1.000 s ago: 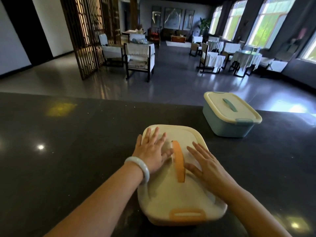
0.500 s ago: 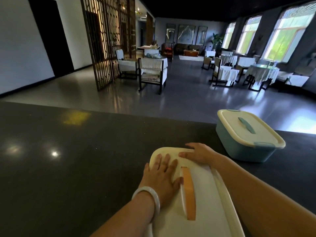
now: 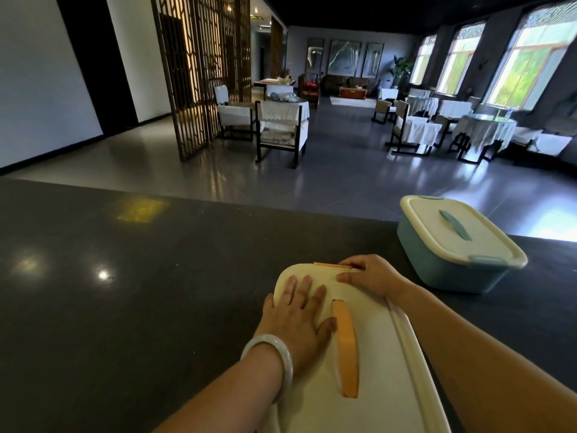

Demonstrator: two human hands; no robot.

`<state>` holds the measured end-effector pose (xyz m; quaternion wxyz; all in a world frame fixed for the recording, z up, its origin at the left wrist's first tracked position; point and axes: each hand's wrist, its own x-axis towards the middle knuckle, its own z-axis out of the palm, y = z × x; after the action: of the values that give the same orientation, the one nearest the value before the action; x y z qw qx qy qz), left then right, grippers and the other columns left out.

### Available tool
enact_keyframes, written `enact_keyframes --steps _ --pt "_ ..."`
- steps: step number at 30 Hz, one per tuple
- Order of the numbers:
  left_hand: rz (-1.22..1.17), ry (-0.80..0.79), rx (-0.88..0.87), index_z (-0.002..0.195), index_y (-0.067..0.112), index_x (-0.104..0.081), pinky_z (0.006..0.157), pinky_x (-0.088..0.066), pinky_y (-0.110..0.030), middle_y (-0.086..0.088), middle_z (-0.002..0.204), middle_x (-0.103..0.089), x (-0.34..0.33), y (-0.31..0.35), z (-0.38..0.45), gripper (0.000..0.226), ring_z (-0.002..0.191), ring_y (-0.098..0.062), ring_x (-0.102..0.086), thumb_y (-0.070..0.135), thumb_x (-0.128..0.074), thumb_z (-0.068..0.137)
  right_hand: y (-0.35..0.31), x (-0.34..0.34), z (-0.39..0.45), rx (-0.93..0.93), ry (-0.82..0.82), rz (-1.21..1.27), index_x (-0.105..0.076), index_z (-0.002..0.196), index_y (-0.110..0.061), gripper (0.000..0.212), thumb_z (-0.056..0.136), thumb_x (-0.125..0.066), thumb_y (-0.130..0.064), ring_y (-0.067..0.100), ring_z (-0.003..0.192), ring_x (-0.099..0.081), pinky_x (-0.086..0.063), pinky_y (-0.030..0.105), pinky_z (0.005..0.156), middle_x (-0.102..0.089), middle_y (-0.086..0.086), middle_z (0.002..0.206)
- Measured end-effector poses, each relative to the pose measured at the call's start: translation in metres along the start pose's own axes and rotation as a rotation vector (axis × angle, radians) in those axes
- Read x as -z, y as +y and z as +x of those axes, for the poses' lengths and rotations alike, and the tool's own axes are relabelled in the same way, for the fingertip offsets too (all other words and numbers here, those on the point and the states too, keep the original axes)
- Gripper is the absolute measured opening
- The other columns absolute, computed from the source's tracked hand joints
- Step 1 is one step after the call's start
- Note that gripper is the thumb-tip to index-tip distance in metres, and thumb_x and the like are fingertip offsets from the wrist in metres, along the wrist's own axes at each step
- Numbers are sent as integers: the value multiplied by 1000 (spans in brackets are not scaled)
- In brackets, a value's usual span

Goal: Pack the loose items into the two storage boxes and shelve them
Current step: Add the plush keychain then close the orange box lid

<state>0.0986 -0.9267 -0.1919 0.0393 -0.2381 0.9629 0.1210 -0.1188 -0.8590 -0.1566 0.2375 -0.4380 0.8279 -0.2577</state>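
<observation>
Boxes, two of them, both lidded, sitting on a dark shiny counter (image 3: 131,295). Cream box (image 3: 374,385) with the orange handle (image 3: 346,345) right up close at the bottom edge, lid on. Left hand (image 3: 296,320) flat on that lid, fingers spread wide, palm down just left of the handle, pale bangle (image 3: 274,357) on the wrist. Right hand (image 3: 371,275) curled over the far edge of the same lid, fingers bent down onto the orange clip (image 3: 332,265) there; can't tell if actually squeezing it or just resting. Blue box (image 3: 449,264) with a cream lid and blue handle off to the right, further back, near the counter's far edge, well apart from both hands. Beyond the counter, just dining room stuff: chairs (image 3: 281,129), tables with white cloths (image 3: 480,129), a wooden lattice screen (image 3: 203,73), windows (image 3: 537,60).
</observation>
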Motion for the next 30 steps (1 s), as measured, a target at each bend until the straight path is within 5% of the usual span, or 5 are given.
enact_keyframes --steps 17,22,26,30 --pt "-16 6 15 151 39 7 116 -1 -56 10 160 18 6 1 -4 68 146 -19 19 68 -10 92 -1 -3 -10 48 113 104 -69 95 -39 9 89 -63 -36 3 91 -63 -46 16 73 -68 -16 94" --pt "-11 8 20 151 39 6 117 -3 -55 10 160 17 8 2 -5 68 146 -19 18 68 -10 92 4 -4 -26 4 251 143 -55 128 -30 35 93 -58 -34 13 113 -56 -47 32 96 -59 -4 124" --pt "6 29 26 151 40 5 117 -7 -55 11 160 16 7 2 -4 68 146 -18 18 69 -10 91 14 -12 -57 -61 229 23 -28 147 -32 58 95 -54 -37 20 139 -32 -32 42 110 -33 -1 152" --pt "-11 42 14 151 41 3 117 -10 -54 12 160 15 9 2 -6 66 146 -18 17 65 -19 93 31 -29 -106 -161 257 289 -21 147 -41 59 95 -49 -46 18 126 -40 -39 42 99 -30 -6 149"
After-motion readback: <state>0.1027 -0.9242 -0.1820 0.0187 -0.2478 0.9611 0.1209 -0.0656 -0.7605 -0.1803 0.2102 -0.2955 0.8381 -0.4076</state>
